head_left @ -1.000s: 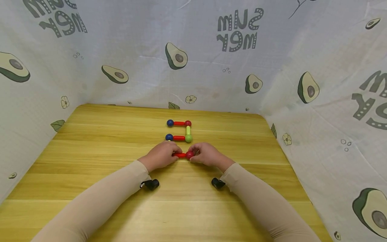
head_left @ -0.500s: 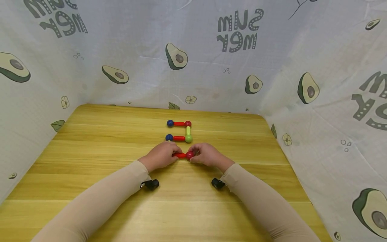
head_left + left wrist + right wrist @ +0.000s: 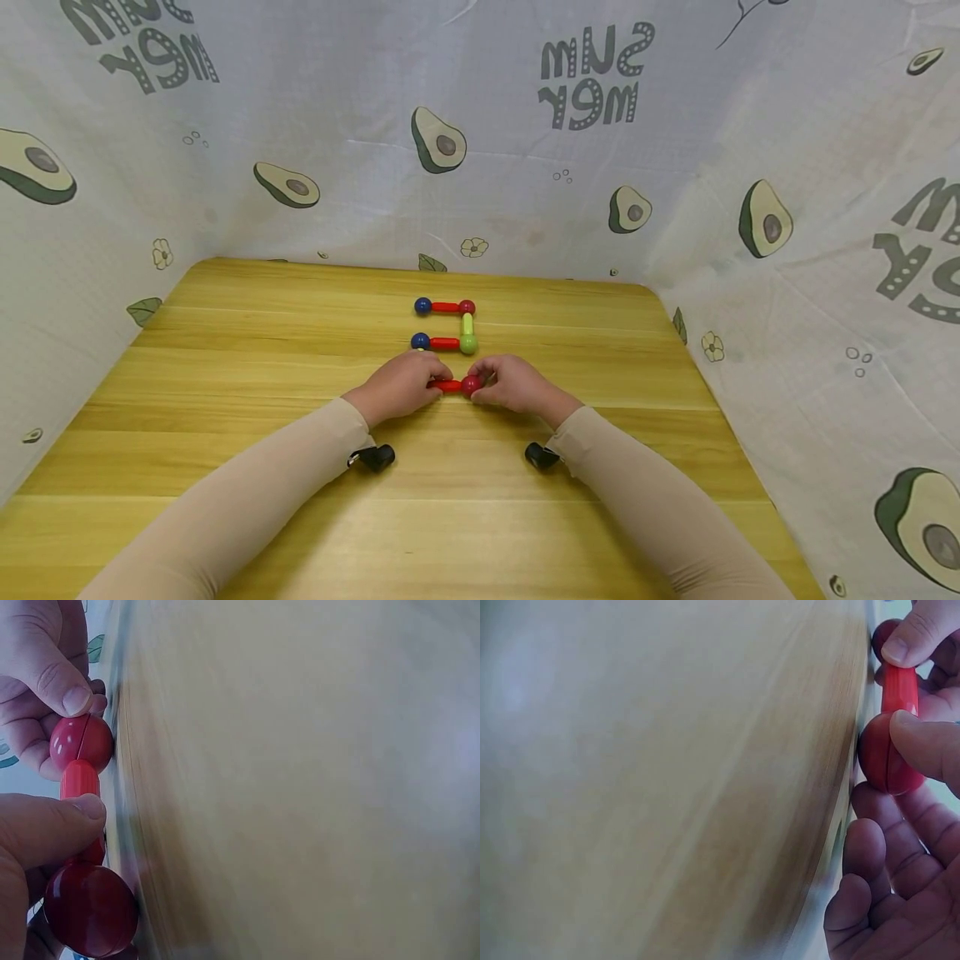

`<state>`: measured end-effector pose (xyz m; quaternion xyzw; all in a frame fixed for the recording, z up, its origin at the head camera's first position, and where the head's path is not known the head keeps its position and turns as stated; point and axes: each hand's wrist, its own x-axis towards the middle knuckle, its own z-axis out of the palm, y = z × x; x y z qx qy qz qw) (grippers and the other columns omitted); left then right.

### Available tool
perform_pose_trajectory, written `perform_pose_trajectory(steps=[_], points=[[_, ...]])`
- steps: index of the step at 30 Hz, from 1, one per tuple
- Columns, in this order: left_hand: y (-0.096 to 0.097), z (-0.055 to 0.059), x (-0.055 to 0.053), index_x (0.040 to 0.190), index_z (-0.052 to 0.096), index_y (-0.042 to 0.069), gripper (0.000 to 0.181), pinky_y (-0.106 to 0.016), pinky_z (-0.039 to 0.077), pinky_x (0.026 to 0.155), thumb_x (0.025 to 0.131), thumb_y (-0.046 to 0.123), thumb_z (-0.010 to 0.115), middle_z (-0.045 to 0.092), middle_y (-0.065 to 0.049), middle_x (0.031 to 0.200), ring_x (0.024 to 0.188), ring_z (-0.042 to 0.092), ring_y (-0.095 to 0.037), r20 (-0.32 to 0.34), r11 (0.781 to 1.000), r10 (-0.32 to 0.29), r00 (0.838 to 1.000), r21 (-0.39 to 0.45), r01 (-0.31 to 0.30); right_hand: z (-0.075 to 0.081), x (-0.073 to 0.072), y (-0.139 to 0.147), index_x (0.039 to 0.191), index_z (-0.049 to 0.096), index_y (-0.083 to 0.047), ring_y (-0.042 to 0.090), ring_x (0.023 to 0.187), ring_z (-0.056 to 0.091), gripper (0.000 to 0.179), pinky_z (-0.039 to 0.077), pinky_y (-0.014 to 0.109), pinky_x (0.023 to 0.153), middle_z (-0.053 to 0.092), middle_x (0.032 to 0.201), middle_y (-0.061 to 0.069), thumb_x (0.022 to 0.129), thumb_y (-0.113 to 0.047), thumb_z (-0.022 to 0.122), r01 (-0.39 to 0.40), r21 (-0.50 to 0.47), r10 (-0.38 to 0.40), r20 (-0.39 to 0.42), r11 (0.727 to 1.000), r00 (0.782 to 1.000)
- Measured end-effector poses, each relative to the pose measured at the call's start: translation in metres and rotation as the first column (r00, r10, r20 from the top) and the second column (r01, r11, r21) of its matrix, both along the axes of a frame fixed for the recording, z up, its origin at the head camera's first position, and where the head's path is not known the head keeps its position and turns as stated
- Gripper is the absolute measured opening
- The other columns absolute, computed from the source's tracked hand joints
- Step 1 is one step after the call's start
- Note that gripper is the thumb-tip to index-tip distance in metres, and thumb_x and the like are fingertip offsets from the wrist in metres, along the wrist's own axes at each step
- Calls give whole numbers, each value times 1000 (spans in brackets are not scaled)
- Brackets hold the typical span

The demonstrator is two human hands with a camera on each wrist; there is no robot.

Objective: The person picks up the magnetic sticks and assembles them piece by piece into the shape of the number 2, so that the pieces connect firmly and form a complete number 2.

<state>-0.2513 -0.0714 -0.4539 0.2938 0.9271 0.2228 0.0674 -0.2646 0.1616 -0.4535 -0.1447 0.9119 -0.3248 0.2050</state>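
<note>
My left hand point(image 3: 401, 385) pinches a short red stick point(image 3: 450, 387) between thumb and fingers, low over the table. One end of the stick meets a red ball point(image 3: 470, 385), which my right hand point(image 3: 517, 383) holds with its thumb and fingers. At the stick's other end a darker red ball point(image 3: 91, 911) shows in the left wrist view; the left hand hides it from the head view. Just beyond the hands lies a joined figure: a blue ball point(image 3: 423, 306), red stick, red ball, yellow-green stick point(image 3: 468, 324), green ball point(image 3: 468, 343), another red stick and another blue ball point(image 3: 420, 342).
A pale yellow bit peeks out below the nearer blue ball, mostly covered by the left hand. The wooden table point(image 3: 405, 508) is enclosed at the back and sides by a white avocado-print cloth point(image 3: 510, 192). Each wrist carries a small black camera point(image 3: 375, 457).
</note>
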Motion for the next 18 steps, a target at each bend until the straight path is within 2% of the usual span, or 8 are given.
perform_pose_trajectory(steps=[5,11,18], points=[[0,0,0,121,78,12,25,-40,55,106,96,15,78,75,-2,122,113,68,-20,2,1000,-1,1000,-6,1,0,0,-1,116,73,-14,17,95,62,26,55,32,87,72,106,2,92,-17,83,3,4,-3,-1,1000,1000],[-3,0,-1,129,76,14,32,-41,53,111,97,18,78,74,-2,130,122,67,-22,-6,1000,-5,1000,-16,5,-1,-1,0,116,73,-14,17,94,62,27,55,31,86,72,106,2,91,-18,84,4,7,-4,-6,1000,1000],[-14,3,-3,134,73,15,34,-43,53,110,100,22,74,72,-1,133,124,66,-23,6,999,33,999,24,-33,-1,1,4,119,73,-14,18,96,63,30,55,33,89,72,107,1,91,-21,83,12,23,-11,-16,1000,1000]])
